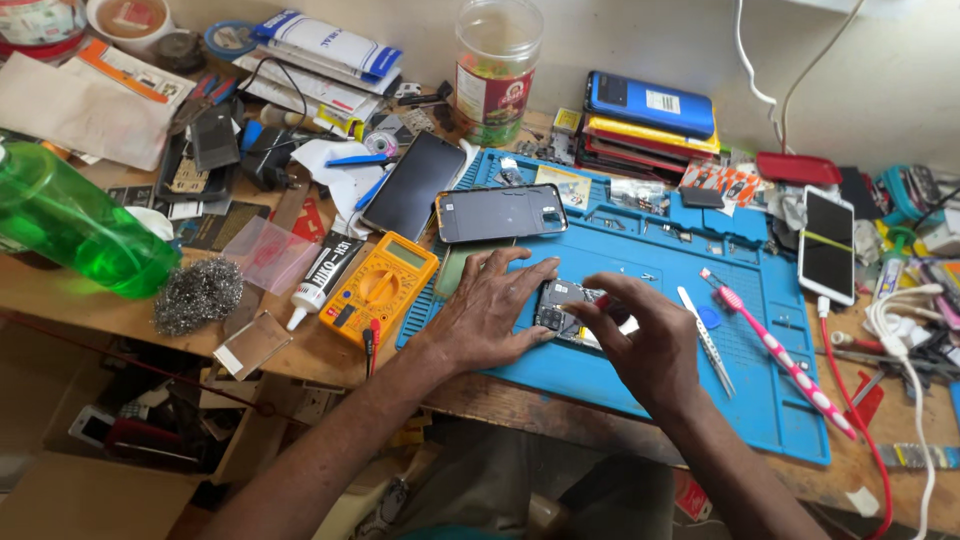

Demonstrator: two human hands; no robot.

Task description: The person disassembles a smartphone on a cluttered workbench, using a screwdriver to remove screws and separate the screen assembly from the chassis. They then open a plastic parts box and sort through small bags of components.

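Note:
An opened phone (565, 308) with its dark circuit board bare lies on the blue work mat (690, 330). My left hand (490, 310) rests flat on the phone's left side, fingers spread, pressing it down. My right hand (645, 345) hovers at the phone's right edge, fingers curled and pinched towards the board; whether it holds a small part I cannot tell. A detached dark phone screen (500, 212) lies on the mat just behind my left hand.
Metal tweezers (705, 340) and a pink toothbrush (780, 350) lie on the mat right of my hands. A yellow multimeter (385, 285), glue tube (318, 280) and green bottle (70, 225) sit left. Stacked phones (650, 125), a jar (495, 70), a white phone (828, 245) and cables crowd the back and right.

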